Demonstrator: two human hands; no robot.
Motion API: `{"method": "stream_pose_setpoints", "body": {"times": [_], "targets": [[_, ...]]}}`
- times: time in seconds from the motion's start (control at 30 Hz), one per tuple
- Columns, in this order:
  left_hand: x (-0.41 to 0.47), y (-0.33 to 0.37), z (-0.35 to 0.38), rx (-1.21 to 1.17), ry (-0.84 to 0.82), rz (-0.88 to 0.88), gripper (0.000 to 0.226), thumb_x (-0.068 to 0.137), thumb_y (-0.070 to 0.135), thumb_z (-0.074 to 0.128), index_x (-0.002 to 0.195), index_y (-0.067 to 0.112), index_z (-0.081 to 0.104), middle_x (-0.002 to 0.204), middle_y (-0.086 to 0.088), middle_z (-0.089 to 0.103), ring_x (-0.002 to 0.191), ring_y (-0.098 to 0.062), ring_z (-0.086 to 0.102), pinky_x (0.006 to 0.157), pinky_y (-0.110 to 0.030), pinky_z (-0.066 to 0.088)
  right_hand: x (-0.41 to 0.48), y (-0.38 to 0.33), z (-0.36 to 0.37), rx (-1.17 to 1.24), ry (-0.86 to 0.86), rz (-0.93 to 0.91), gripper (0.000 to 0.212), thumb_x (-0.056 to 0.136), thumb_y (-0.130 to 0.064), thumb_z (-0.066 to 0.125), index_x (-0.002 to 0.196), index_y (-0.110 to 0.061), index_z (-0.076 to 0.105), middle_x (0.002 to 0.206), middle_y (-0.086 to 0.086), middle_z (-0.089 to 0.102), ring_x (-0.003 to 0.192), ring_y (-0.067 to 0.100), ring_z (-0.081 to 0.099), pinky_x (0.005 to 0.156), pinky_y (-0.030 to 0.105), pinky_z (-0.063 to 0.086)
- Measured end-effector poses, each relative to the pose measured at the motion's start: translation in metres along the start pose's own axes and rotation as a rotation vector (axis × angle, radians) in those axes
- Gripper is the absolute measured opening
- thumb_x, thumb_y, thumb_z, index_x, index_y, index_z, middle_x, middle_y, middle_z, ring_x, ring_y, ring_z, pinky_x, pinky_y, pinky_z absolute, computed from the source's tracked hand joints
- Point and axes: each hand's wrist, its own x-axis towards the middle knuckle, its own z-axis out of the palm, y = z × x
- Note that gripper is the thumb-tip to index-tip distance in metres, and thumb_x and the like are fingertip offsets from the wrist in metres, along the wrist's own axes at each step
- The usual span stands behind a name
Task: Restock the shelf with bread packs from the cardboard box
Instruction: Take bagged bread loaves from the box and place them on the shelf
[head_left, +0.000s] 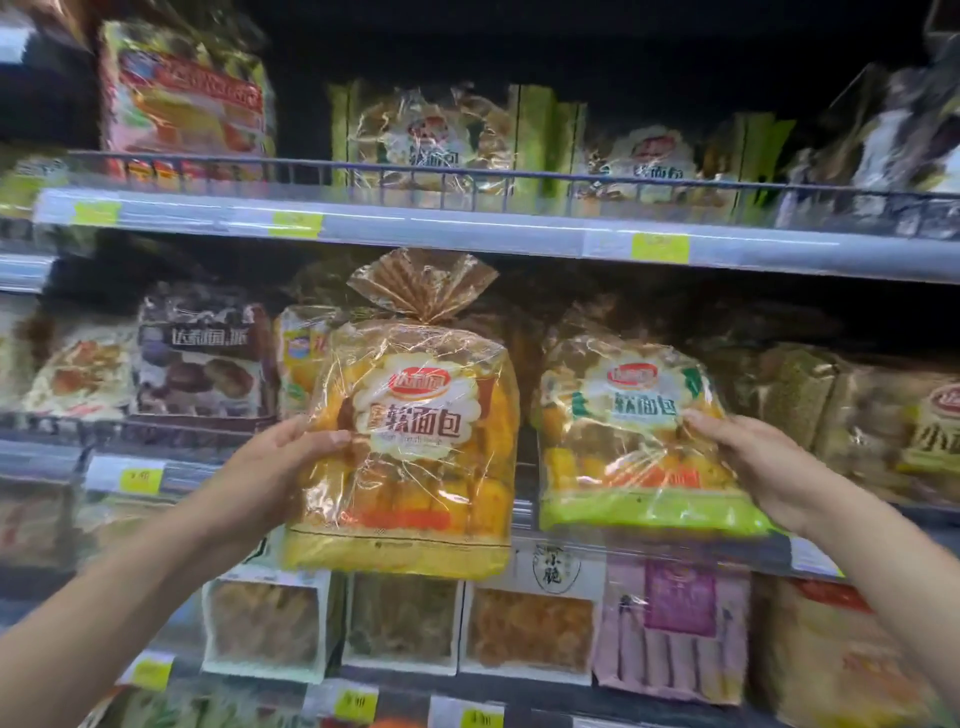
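Observation:
My left hand (291, 457) grips the left edge of a yellow-trimmed bread pack (415, 447), holding it upright in front of the middle shelf (571, 525). My right hand (737, 452) grips the right side of a green-trimmed bread pack (634, 441), which sits at the middle shelf's front edge. The two packs are side by side, nearly touching. The cardboard box is not in view.
The upper shelf (467, 228) holds more green bread packs (431, 140) behind a wire rail. A dark pie pack (202, 353) stands left of my yellow pack, other bread packs (893, 426) to the right. Boxed snacks (524, 629) fill the lower shelf.

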Motion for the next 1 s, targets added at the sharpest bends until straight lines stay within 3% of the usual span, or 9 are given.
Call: {"method": "stream_pose_setpoints", "body": {"times": [0.1,0.23,0.37,0.53,0.67,0.73,0.8,0.9,1.0], "targets": [[-0.002,0.001,0.0,0.024,-0.011,0.009,0.067,0.057,0.048,0.086,0.11,0.011,0.066,0.095,0.0,0.076,0.038,-0.003,0.032,0.033,-0.016,0.024,0.026,-0.017,0.001,-0.006,0.022,0.027,0.053,0.074,-0.037,0.076,0.12,-0.011,0.069,0.104,0.005,0.078,0.093,0.017,0.073,0.075,0.031,0.055],[-0.002,-0.001,0.0,0.039,0.025,-0.034,0.044,0.088,0.03,0.071,0.121,0.003,0.061,0.098,-0.001,0.076,0.042,-0.002,0.038,0.033,-0.016,0.025,0.065,-0.026,0.01,0.024,0.096,0.039,0.029,0.091,-0.034,0.068,0.111,-0.013,0.069,0.087,-0.002,0.078,0.073,0.008,0.074,0.056,0.017,0.054],[-0.005,0.0,-0.003,0.064,0.023,-0.056,0.045,0.086,0.035,0.072,0.119,0.005,0.062,0.094,0.002,0.076,0.047,-0.003,0.041,0.036,-0.016,0.026,0.112,-0.004,0.002,-0.176,0.187,0.085,0.109,0.055,-0.077,0.081,0.143,-0.019,0.051,0.137,0.002,0.062,0.121,0.026,0.06,0.105,0.041,0.045],[-0.006,-0.003,-0.009,0.084,-0.007,-0.021,0.07,0.07,0.047,0.083,0.121,0.005,0.061,0.105,-0.005,0.076,0.06,-0.013,0.039,0.038,-0.019,0.028,0.106,0.01,0.022,-0.43,0.369,0.033,0.066,0.09,-0.058,0.062,0.138,-0.013,0.052,0.137,0.009,0.06,0.12,0.034,0.058,0.101,0.044,0.047],[-0.007,-0.005,-0.01,0.087,0.019,-0.019,0.054,0.081,0.04,0.074,0.121,0.006,0.061,0.105,-0.005,0.076,0.047,-0.007,0.035,0.037,-0.017,0.027,0.093,0.009,0.028,-0.717,0.508,-0.083,0.082,0.086,-0.042,0.074,0.151,-0.012,0.033,0.149,0.016,0.047,0.132,0.039,0.047,0.108,0.05,0.043],[-0.007,-0.007,-0.009,0.075,0.023,-0.015,0.055,0.081,0.04,0.075,0.121,0.005,0.06,0.102,-0.003,0.076,0.045,-0.005,0.035,0.037,-0.017,0.028,0.077,0.008,0.033,-0.92,0.524,-0.286,0.083,0.083,-0.035,0.079,0.15,-0.014,0.035,0.149,0.016,0.042,0.136,0.038,0.04,0.11,0.051,0.039],[-0.005,-0.009,-0.009,0.066,0.009,-0.002,0.068,0.072,0.046,0.081,0.121,0.004,0.059,0.101,-0.002,0.076,0.046,-0.005,0.037,0.039,-0.018,0.029,0.059,0.007,0.04,-1.094,0.429,-0.462,0.063,0.085,-0.032,0.077,0.139,-0.024,0.046,0.134,0.011,0.053,0.122,0.032,0.052,0.098,0.046,0.048],[-0.005,-0.008,-0.007,0.081,0.036,-0.004,0.057,0.081,0.042,0.077,0.12,0.005,0.059,0.108,-0.008,0.075,0.044,-0.002,0.037,0.04,-0.019,0.029,0.043,0.001,0.055,-1.236,0.046,-0.307,0.019,0.093,-0.045,0.062,0.111,-0.04,0.058,0.097,-0.01,0.066,0.08,0.012,0.068,0.072,0.036,0.061],[-0.005,-0.006,-0.004,0.085,0.039,-0.022,0.038,0.09,0.035,0.068,0.118,0.01,0.063,0.108,-0.006,0.076,0.048,-0.005,0.037,0.042,-0.02,0.03,0.048,0.003,0.06,-1.32,-0.122,-0.184,0.025,0.095,-0.054,0.054,0.118,-0.044,0.057,0.099,-0.016,0.063,0.084,0.004,0.063,0.075,0.03,0.057]]}}
